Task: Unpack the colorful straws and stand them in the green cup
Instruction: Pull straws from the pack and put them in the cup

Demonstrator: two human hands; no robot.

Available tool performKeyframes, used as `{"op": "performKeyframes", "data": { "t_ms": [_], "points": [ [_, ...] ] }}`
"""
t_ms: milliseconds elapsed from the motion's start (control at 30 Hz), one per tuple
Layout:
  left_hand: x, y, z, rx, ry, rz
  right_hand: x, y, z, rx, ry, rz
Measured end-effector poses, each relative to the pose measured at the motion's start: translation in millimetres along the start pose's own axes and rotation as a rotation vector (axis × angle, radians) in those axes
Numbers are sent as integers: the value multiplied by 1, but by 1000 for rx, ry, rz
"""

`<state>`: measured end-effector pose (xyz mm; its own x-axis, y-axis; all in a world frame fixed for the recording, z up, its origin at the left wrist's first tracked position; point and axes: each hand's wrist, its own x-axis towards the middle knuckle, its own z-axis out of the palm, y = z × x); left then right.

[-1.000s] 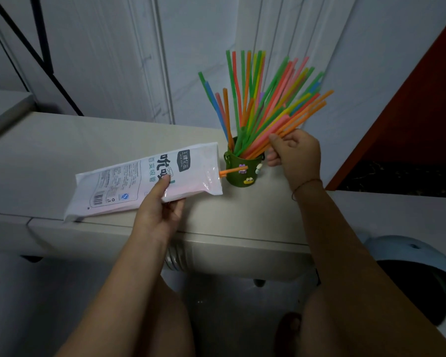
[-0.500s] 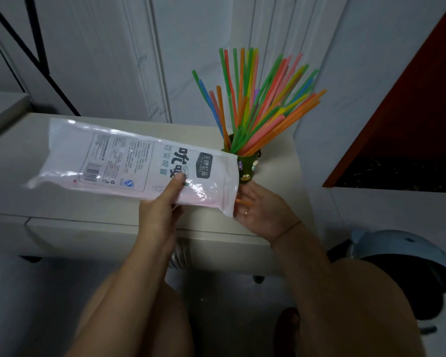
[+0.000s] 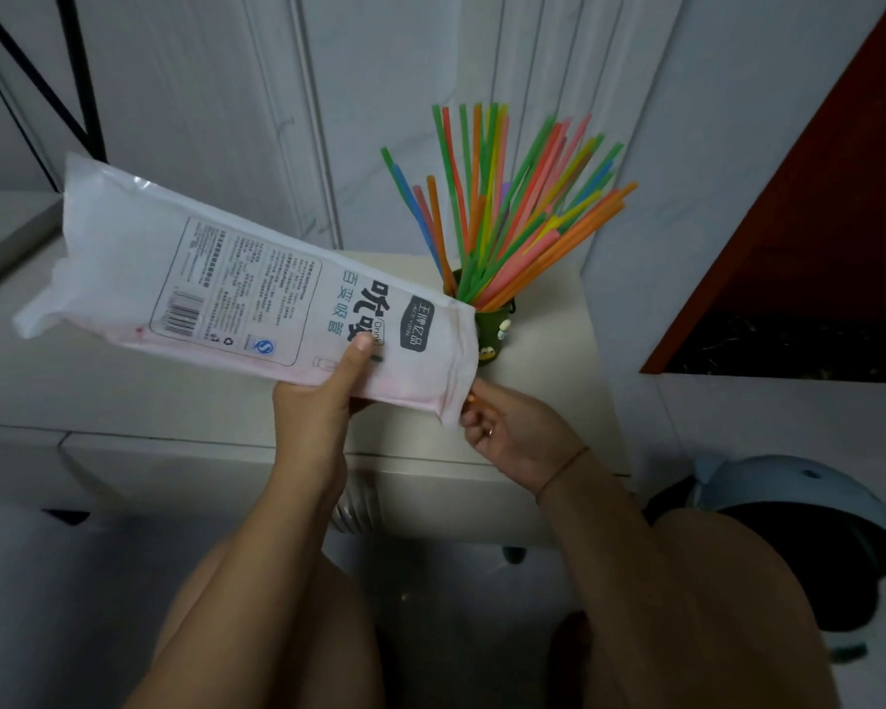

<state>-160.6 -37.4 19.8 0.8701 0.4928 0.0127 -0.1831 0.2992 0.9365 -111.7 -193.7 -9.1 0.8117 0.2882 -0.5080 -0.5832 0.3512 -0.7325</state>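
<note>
My left hand (image 3: 323, 401) grips the white plastic straw bag (image 3: 216, 284) near its open end and holds it tilted, the closed end raised to the left. At the bag's mouth my right hand (image 3: 507, 432) pinches an orange straw tip (image 3: 470, 400) that pokes out. The green cup (image 3: 494, 332) stands on the white table (image 3: 548, 360) behind the bag, partly hidden by it. Many colorful straws (image 3: 512, 212) fan out of the cup, upright and leaning right.
White panelled wall behind the table. A dark red panel (image 3: 814, 186) rises at the right. A light blue helmet (image 3: 809, 509) lies at the lower right. Black bars (image 3: 80, 69) cross the upper left. My knees are below the table edge.
My right hand left the straws in the cup and dropped to the bag's mouth. The left hand tipped the bag's closed end upward.
</note>
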Motion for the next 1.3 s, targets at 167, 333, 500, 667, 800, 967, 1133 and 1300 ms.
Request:
{"op": "performKeyframes", "data": {
  "t_ms": [167, 333, 500, 667, 800, 967, 1133, 1300],
  "points": [
    [9, -7, -9, -129, 71, -166, -2, -10, -9, -2, 39, -198],
    [19, -16, -20, -281, 137, -402, -7, -33, -25, 94, 72, -291],
    [14, -18, -9, -395, 143, -443, -11, -35, -19, 172, -64, -298],
    [13, -16, -4, -403, 122, -449, -13, -30, -8, 64, -69, -367],
    [18, -14, -15, -419, 140, -430, -17, -46, -19, 47, 65, -446],
    [11, -19, -4, -399, 133, -492, -18, -42, -8, -7, 27, -449],
    [9, -21, -1, -422, 137, -510, -17, -42, 1, -91, 21, -513],
    [19, -15, -18, -425, 186, -485, -14, -78, -13, -54, 221, -709]
  ]
}}
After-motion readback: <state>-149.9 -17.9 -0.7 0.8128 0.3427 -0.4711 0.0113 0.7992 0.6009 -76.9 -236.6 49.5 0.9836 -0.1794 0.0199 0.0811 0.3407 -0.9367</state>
